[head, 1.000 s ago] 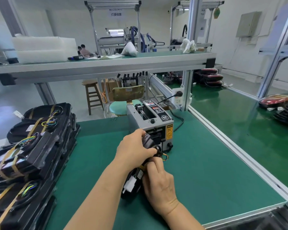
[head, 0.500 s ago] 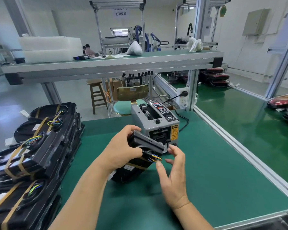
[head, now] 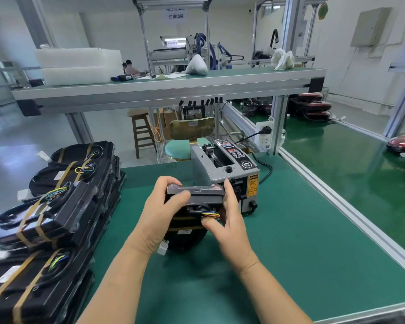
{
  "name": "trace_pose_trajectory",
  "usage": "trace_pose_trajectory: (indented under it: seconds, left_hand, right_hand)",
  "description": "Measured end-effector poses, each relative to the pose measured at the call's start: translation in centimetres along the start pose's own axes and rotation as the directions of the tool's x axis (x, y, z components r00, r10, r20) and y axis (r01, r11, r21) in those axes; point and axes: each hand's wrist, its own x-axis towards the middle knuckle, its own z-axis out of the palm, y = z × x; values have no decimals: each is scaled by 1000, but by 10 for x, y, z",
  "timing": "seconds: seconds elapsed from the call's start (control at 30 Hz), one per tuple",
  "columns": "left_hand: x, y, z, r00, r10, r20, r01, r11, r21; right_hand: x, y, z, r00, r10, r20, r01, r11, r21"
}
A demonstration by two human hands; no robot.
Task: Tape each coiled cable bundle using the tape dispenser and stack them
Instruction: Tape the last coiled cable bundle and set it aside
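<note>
A black coiled cable bundle (head: 187, 232) with a black box on top and coloured wire ends stands upright on the green table (head: 290, 253), just in front of the grey tape dispenser (head: 229, 169). My left hand (head: 160, 213) grips the box's left end. My right hand (head: 229, 220) holds the box's right end, its thumb by the coloured wires. A band of brown tape shows around the bundle's lower part. Stacked at the left are several taped bundles (head: 47, 218).
The dispenser's power cord (head: 265, 170) runs back to a wall socket (head: 264, 136) on an aluminium post. A raised shelf (head: 168, 86) crosses above the table. A chair and stool stand behind. More red and black parts lie on the right-hand table.
The bundle has risen from lying low at the dispenser's mouth to upright. My right hand left the tape area, opened, and now grips the box's right end. The camera moved closer.
</note>
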Motion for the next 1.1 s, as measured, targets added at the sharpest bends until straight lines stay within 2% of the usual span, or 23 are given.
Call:
trace_pose_trajectory:
  seconds: [0.1,0.17,0.27,0.33,0.43,0.5,0.6,0.87,1.1]
  left_hand:
    - [5,-8,4,963,25,-268,9,992,125]
    - [7,-10,6,939,40,-342,13,988,153]
    - [5,-10,10,942,82,-325,-33,987,155]
    - [3,-8,14,935,103,-338,-55,987,150]
    - [3,-5,19,908,114,-403,-53,986,159]
    - [4,-2,23,883,110,-455,-34,984,172]
    - [6,-1,27,856,89,-509,2,984,176]
    - [3,-1,28,834,75,-546,15,987,158]
    - [1,1,30,837,77,-541,14,987,163]
  right_hand:
    - [1,1,4,1000,-7,30,5,999,41]
    - [0,4,6,999,-33,40,30,997,72]
    - [-2,9,4,1000,-19,-1,19,980,197]
    - [-2,12,1,989,51,-137,-9,958,285]
    - [6,15,-12,898,221,-380,-78,931,356]
    - [15,14,-21,842,297,-450,-146,930,338]
    - [31,12,-31,805,346,-482,-217,928,303]
    - [54,7,-38,719,446,-532,-306,891,334]
    - [61,2,-36,696,524,-490,-362,846,390]
